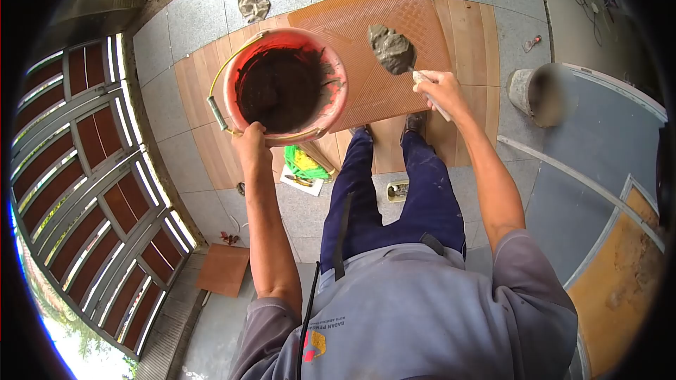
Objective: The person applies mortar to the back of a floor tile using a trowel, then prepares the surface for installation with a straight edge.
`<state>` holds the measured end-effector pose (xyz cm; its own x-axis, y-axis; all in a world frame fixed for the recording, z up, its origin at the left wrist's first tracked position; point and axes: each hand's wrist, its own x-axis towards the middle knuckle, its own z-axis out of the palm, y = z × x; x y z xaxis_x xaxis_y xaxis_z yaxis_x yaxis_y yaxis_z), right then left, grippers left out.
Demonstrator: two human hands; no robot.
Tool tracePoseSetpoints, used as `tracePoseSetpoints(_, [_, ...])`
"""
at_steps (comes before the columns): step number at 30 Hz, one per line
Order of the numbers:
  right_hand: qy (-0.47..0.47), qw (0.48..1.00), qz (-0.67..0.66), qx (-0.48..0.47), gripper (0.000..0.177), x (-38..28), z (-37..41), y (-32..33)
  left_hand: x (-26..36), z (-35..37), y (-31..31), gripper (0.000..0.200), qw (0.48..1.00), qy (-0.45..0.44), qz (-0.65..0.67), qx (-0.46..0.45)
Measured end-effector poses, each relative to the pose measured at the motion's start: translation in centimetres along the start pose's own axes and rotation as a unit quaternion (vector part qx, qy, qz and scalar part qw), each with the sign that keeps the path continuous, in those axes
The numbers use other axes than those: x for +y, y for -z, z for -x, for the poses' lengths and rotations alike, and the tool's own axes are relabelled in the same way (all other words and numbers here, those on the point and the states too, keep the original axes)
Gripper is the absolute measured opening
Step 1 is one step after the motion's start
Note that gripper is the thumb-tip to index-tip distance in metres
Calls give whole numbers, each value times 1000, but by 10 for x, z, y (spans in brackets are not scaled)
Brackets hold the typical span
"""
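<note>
My left hand [252, 142] is closed on the near rim of a red bucket [336, 91], which is tilted so that the dark wet mortar [292, 84] inside shows. The bucket's wire handle [218, 88] hangs over its left side. To the right, my right hand [438, 91] grips the handle of a trowel [443, 109]. A lump of grey mortar [391, 48] covers the trowel's blade. Beneath both lies an orange-brown textured sheet [352, 21].
A grey rag [254, 6] lies on the floor tiles. Near my feet are a green and yellow bag [307, 162] and a small tray [398, 191]. A mortar-stained bucket [522, 91] stands at right, by a long straight bar [563, 176]. Slatted gate [98, 141] at left.
</note>
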<state>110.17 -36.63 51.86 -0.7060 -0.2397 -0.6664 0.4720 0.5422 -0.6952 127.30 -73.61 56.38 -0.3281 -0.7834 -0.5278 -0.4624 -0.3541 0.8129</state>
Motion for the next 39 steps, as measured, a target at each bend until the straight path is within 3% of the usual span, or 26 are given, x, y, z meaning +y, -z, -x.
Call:
tracePoseSetpoints(2, [-16,999,37,19,28,10,-26,-6,-8,-5,5,38,1000,-6,16,10])
tracePoseSetpoints(5, [83,942,276,171,22,24,-58,-35,-5,-4,14,38,999,29,-20,10])
tracePoseSetpoints(10, [88,872,443,190,29,44,-85,-65,-13,-7,18,36,999,31,1,-12])
tracePoseSetpoints(16, [210,819,456,278,29,69,-80,-75,-22,-12,21,34,998,57,4,-24])
tracePoseSetpoints(19, [178,839,444,257,32,64,-79,-67,-25,-12,26,35,997,66,0,-31])
tracePoseSetpoints(22, [142,885,349,273,32,71,-88,-51,-19,-6,21,37,997,65,14,-33])
tracePoseSetpoints(25, [10,985,92,147,35,74,-94,-45,-22,-3,23,39,996,76,16,-36])
tracePoseSetpoints(26, [-34,994,2,100,37,73,-96,-43,-23,-5,27,40,996,81,15,-35])
tracePoseSetpoints(29, [-67,996,-41,33,38,94,-113,-49,-39,-10,41,41,994,101,24,-23])
tracePoseSetpoints(33, [-83,995,-54,-27,39,96,-137,-62,-33,-5,42,42,996,89,20,-17])
tracePoseSetpoints(38, [-53,992,69,-93,39,89,-153,-74,-43,-2,41,41,995,101,28,-3])
tracePoseSetpoints(39, [27,988,112,-100,38,93,-156,-77,-45,-4,41,41,993,114,26,-1])
